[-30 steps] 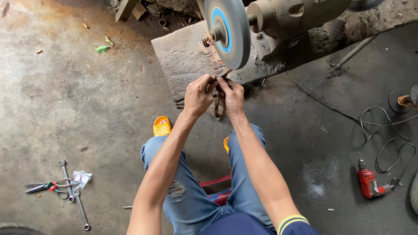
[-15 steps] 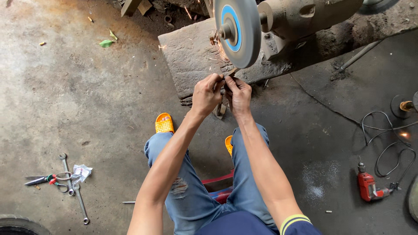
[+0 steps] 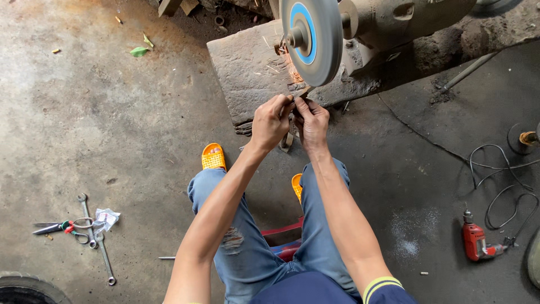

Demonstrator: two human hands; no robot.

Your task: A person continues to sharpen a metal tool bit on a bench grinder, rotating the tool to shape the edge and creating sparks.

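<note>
The small metal piece (image 3: 302, 92) is mostly hidden, perhaps flat; tyre (image 3: 25, 288) cropped.

grinding wheel (image 3: 313, 38): grey, with a blue ring around a pale centre
motor housing (image 3: 405, 19): dull grey-brown, grimy
stone block (image 3: 256, 70): grey, streaked with rust brown
sparks (image 3: 290, 63): orange, beside the wheel's lower edge
floor (image 3: 101, 112): mottled grey concrete, tan toward the upper left corner, darker toward the right edge
sandals (image 3: 214, 156): bright orange-yellow, dotted with small holes
jeans (image 3: 247, 247): faded blue, ripped at one knee
sleeve cuff (image 3: 382, 284): navy with yellow and white stripes
drill (image 3: 477, 241): red with black cable
leaf (image 3: 138, 51): green
wrenches (image 3: 95, 236): silver
scissors (image 3: 56, 227): red and green handles
</note>
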